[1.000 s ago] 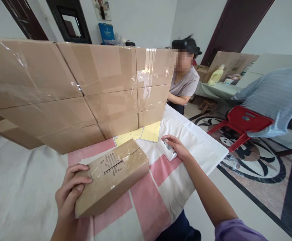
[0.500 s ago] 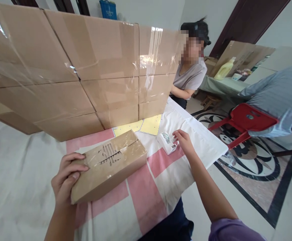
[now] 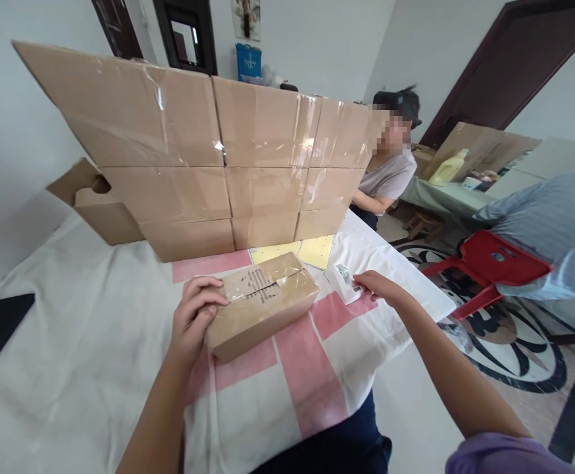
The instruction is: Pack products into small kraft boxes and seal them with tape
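A taped brown cardboard box [image 3: 268,296] with dark printed marks lies on the pink and white cloth. My left hand [image 3: 197,313] is closed around its left end, fingers on top and thumb at the near side. To the right of the box is a small white box [image 3: 343,284] with a greenish picture on its top. The fingers of my right hand [image 3: 374,284] are pinched together at its right edge; the exact contact is partly hidden by the fingers.
A tall panel of taped cartons [image 3: 262,191] stands behind the box, with an open carton [image 3: 107,210] at its left. A dark flat object [image 3: 1,332] lies far left. A seated person [image 3: 391,171] is beyond the panel; another sits on a red chair [image 3: 502,263].
My right hand's fingers, apart beside the small white box before, have closed at its edge. The view has tilted up and shifted left. My left hand keeps its hold on the cardboard box.
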`<state>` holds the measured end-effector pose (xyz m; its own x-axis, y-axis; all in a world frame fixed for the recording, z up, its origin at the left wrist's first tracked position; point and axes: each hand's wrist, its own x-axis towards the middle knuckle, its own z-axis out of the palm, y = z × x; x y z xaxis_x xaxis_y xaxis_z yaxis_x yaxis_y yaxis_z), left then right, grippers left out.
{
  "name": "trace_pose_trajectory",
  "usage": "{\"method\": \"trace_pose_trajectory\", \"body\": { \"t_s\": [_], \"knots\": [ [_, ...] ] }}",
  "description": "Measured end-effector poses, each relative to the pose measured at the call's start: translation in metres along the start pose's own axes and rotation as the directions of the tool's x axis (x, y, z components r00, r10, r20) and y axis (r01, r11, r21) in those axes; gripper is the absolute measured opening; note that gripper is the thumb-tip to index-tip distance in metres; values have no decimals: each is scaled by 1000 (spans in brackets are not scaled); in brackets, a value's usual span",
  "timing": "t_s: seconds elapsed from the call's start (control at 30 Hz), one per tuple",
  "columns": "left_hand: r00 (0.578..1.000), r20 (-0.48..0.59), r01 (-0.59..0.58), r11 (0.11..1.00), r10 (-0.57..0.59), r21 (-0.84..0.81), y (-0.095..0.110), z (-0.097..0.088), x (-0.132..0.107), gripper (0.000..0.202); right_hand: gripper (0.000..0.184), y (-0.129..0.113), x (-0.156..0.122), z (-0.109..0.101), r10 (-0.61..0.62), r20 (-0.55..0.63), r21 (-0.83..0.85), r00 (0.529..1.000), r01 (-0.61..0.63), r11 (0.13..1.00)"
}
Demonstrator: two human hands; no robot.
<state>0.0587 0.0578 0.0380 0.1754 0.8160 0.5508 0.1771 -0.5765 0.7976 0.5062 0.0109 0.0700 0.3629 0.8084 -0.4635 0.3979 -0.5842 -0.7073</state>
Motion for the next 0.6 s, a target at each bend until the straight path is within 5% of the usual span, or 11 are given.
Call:
{"method": "trace_pose_trajectory", "body": {
  "t_s": [0.6],
  "knots": [
    [997,48,67,997,-65,-40,11,-1,1,23,27,-6,4,-13,133,143,-42,981,-128,991]
  ]
}}
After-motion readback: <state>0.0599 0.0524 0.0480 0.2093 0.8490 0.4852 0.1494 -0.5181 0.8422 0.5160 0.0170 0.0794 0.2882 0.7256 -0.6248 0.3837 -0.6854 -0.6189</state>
